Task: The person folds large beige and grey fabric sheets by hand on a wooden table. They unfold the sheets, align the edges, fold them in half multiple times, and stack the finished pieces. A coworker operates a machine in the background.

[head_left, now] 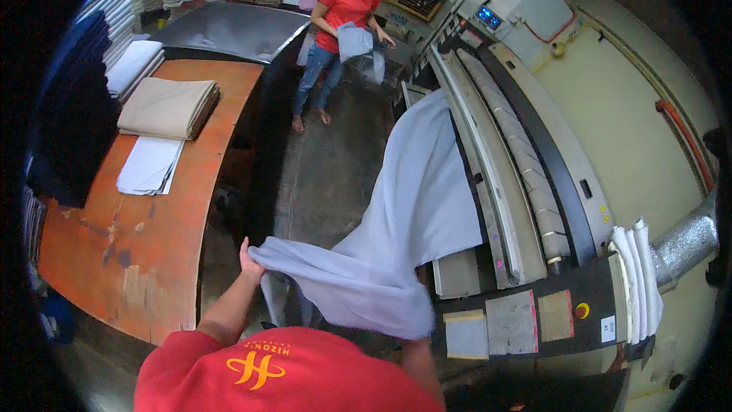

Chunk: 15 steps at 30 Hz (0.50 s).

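A long pale grey-white cloth hangs from the front of a large roller ironing machine and stretches toward me in loose folds. Its near left corner is gripped by my left hand, fingers closed on the fabric. My right forearm reaches up under the cloth's near right end, and the fabric covers that hand, so its fingers are hidden. Across the aisle, a co-worker in a red shirt stands holding another bunched pale cloth.
On the left stands an orange-brown table with folded beige cloths and white cloths. A dark stack rises at its far left edge. White cloths hang at the machine's near right end. Dark floor runs between table and machine.
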Tool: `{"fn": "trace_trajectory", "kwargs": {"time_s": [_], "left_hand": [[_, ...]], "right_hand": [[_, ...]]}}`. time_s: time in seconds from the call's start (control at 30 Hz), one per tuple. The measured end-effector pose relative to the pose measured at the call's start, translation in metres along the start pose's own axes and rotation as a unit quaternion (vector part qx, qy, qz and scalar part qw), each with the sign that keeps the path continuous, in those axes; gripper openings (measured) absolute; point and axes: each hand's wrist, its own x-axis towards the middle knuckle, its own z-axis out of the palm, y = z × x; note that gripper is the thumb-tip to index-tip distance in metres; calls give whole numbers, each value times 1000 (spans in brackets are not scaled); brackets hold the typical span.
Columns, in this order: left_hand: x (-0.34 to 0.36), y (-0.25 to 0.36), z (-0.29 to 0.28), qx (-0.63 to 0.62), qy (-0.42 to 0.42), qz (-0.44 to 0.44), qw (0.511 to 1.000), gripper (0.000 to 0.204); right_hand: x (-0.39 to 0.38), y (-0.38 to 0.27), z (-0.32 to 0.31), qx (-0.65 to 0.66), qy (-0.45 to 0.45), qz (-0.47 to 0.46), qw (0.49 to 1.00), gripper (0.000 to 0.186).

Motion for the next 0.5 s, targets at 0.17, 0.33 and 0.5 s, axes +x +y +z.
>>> {"fn": "trace_trajectory", "kwargs": {"time_s": [0.17,0.33,0.5], "left_hand": [[-40,23,-27,162,-3,-77,984,29],[-163,-41,27,343,-184,-204,898,28],[-320,-133,67,515,-220,-191,806,46]], "right_hand": [[-73,-75,-100,94,186,-167,964,47],[-132,-20,-205,102,347,-67,930,51],[-229,115,-170,-219,99,230,943,61]]}}
